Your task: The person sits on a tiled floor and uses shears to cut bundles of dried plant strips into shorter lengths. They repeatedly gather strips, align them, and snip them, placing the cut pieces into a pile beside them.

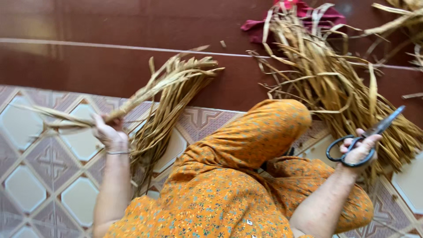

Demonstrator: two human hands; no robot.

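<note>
The left hand is closed in a fist around a small bunch of dried leaf strips, gripping it partway along its length so that the strips stick out on both sides: the short ends point toward the left over the patterned floor tiles, the longer part rises up and to the right toward the dark red strip of floor. A thin metal bangle sits on the wrist just below that hand. Under and behind the held strips, a flattened bundle of dried leaves lies on the floor, fanning from the tiles up onto the red strip.

The right hand holds black-handled scissors, fingers through and curled around the loops; the blades point up and to the right and look closed or nearly so, though motion blur makes it hard to be sure. The scissors are over the lower edge of a large loose heap of dried leaves spread on the floor at the right. A dark red cloth lies beneath the far end of that heap. The person's bent knee in orange flowered fabric rises between the two hands.
</note>
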